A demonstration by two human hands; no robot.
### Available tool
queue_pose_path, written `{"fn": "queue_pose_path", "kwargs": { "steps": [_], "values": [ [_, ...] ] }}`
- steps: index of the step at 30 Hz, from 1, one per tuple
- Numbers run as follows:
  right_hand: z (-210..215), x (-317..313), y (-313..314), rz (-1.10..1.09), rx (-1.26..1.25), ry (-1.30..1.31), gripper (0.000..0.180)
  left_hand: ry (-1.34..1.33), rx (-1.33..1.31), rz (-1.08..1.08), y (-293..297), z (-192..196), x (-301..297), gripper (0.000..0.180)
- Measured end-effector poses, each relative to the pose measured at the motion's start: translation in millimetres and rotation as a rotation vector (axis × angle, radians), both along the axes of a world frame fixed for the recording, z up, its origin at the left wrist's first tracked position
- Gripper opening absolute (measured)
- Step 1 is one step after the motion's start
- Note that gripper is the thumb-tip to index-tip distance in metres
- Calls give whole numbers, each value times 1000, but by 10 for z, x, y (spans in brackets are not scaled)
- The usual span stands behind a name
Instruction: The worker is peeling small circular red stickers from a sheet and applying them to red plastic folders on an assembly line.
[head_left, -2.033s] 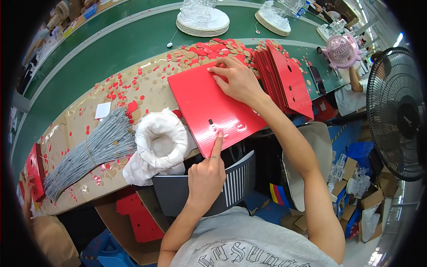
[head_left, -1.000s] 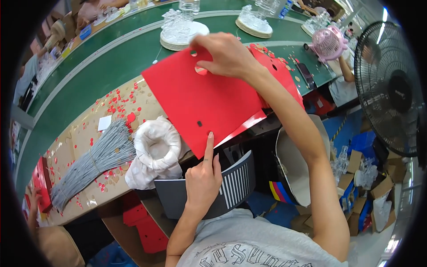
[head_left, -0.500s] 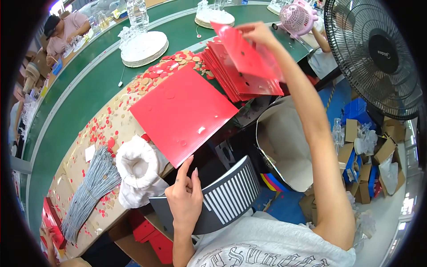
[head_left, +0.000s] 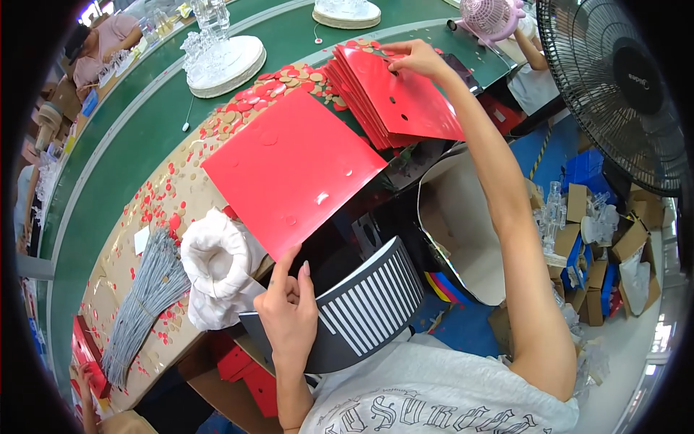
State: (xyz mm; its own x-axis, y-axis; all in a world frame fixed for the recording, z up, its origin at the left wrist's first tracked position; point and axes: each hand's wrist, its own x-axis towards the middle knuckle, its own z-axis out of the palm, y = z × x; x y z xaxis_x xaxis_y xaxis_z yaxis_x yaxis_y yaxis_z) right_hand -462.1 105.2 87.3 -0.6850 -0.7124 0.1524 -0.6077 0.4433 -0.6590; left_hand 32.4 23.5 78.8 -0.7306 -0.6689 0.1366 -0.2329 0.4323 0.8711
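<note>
A glossy red card sheet (head_left: 289,173) lies flat on the work surface, partly outlined round cuts showing in it. At its near corner my left hand (head_left: 286,307) points its index finger against the edge, thumb apart, other fingers curled and holding nothing visible. Behind it to the right, a stack of red card sheets (head_left: 354,101) leans upright. My right hand (head_left: 423,59) is closed on the upper edge of the front red card sheet (head_left: 416,108), which has small dark holes and rests against the stack. The fingertips are partly hidden behind its edge.
Red and brown card discs (head_left: 278,90) litter the bench. Left stand a white cloth bag (head_left: 215,253) and a bundle of grey wires (head_left: 144,304). A black-and-white striped curved panel (head_left: 369,304) and an open bin (head_left: 463,231) are close to me; a fan (head_left: 629,83) stands right.
My right hand has lowered the tilted red card sheet against the front of the stack. My left hand stays at the flat sheet's corner; the whole view has shifted slightly.
</note>
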Motion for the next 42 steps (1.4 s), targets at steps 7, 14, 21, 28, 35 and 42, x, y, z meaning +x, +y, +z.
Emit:
{"fn": "queue_pose_path", "kwargs": {
  "steps": [7,14,21,28,35,42],
  "values": [
    [271,1282,306,109,-254,341,26,-11,80,107,-58,7,82,29],
    [304,2607,447,151,-434,324,18,10,65,144,-158,-40,121,29],
    [230,3646,412,897,-177,-5,41,44,162,183,-184,5,86,26],
    [-49,3963,438,765,-295,154,34,5,63,242,-186,-39,188,32],
    [-27,4069,469,726,-150,-16,18,14,62,244,-135,-84,153,35],
    [-164,3991,446,746,-166,-270,18,-17,100,222,-158,-152,113,31]
  ]
}}
